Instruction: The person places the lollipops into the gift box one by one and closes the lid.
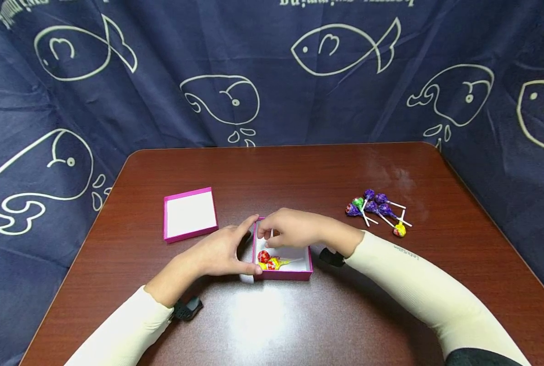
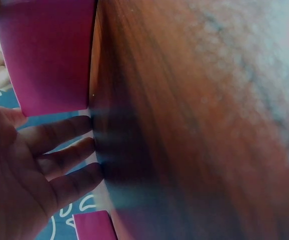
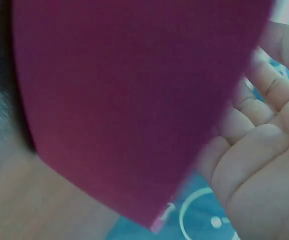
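Note:
A pink box (image 1: 283, 275) with a white inside stands uncovered on the table. My left hand (image 1: 221, 250) spans its left side, thumb at the front corner and index finger at the back corner. In the left wrist view the other fingers (image 2: 77, 181) stretch out straight below the box. Over the box's back half reaches my right hand (image 1: 294, 227), fingers bent, with a bit of white stick showing between thumb and fingers; I cannot tell whether it is held. Beneath lie a red lollipop (image 1: 263, 256) and a yellow-and-red lollipop (image 1: 274, 263), close to the left thumb.
A matching pink lid (image 1: 190, 215) lies to the left, white inside up. At the right are several purple lollipops (image 1: 384, 209), a green one (image 1: 358, 202) and a yellow one (image 1: 399, 229). A blue curtain (image 1: 272, 112) hangs behind the brown table (image 1: 299, 173).

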A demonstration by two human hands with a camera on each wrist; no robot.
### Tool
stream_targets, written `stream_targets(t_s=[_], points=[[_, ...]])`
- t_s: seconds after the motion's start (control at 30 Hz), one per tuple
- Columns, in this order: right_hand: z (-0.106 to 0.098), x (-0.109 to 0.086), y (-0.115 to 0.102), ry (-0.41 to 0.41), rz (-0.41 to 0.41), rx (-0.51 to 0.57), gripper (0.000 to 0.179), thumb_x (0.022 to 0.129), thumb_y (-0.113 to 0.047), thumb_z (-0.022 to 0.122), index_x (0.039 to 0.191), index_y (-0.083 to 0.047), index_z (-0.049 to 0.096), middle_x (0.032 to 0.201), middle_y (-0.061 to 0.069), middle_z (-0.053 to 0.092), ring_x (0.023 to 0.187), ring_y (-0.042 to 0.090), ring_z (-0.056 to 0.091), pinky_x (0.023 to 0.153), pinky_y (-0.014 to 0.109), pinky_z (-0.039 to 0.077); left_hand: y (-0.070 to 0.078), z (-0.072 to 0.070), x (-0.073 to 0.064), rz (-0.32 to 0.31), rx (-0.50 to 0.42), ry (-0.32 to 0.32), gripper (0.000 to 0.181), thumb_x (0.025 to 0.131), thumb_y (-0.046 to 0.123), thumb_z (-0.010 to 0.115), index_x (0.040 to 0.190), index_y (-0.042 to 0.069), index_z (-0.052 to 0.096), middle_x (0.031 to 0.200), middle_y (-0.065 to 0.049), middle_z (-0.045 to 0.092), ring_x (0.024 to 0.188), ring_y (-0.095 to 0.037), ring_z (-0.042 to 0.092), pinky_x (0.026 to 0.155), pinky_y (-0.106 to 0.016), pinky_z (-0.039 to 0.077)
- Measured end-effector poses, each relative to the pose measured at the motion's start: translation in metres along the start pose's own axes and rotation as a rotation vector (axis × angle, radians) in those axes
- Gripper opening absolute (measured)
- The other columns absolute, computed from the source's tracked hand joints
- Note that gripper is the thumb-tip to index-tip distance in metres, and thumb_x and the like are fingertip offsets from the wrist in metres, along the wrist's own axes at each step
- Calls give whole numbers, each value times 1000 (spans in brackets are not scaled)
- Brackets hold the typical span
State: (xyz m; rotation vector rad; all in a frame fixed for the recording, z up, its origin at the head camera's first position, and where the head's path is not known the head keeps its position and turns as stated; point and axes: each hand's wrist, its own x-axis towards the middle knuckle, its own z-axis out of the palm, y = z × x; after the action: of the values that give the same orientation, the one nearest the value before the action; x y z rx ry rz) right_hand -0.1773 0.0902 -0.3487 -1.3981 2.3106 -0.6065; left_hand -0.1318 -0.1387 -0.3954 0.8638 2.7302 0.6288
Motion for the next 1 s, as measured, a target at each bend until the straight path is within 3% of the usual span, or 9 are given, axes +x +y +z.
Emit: stream_targets(t_s=[0.23, 0.53, 0.77, 1.0], points=[[-19, -25, 5, 161, -9, 46, 12, 92, -10, 68, 104, -13, 69, 95, -7, 65, 82, 7, 59, 74, 29, 51, 0, 0, 0, -15, -6, -4, 117, 71, 71, 74, 159, 16, 21, 131, -15, 60, 118, -24, 57, 99, -43, 46], [-52, -61, 37, 280, 210, 48, 17, 95, -14, 68, 111, -12, 69, 104, 0, 69, 95, 15, 63, 84, 43, 50, 1, 0, 0, -33, -5, -11, 117, 71, 70, 75, 160, 18, 20, 132, -16, 59, 120, -26, 56, 99, -44, 45], [-66, -87, 79, 242, 419, -5, 18, 96, -15, 66, 113, -8, 68, 106, 6, 69, 91, 21, 61, 83, 44, 47, 1, 0, 0, -32, -3, -9, 117, 71, 71, 75, 160, 19, 20, 133, -15, 59, 120, -25, 56, 100, -43, 45], [-62, -113, 101, 187, 449, -74, 17, 93, -12, 69, 108, -3, 68, 101, 6, 69, 89, 21, 60, 81, 45, 48, -1, 0, -1, -29, -7, -14, 117, 71, 71, 74, 160, 19, 19, 134, -15, 58, 122, -25, 55, 101, -42, 44]])
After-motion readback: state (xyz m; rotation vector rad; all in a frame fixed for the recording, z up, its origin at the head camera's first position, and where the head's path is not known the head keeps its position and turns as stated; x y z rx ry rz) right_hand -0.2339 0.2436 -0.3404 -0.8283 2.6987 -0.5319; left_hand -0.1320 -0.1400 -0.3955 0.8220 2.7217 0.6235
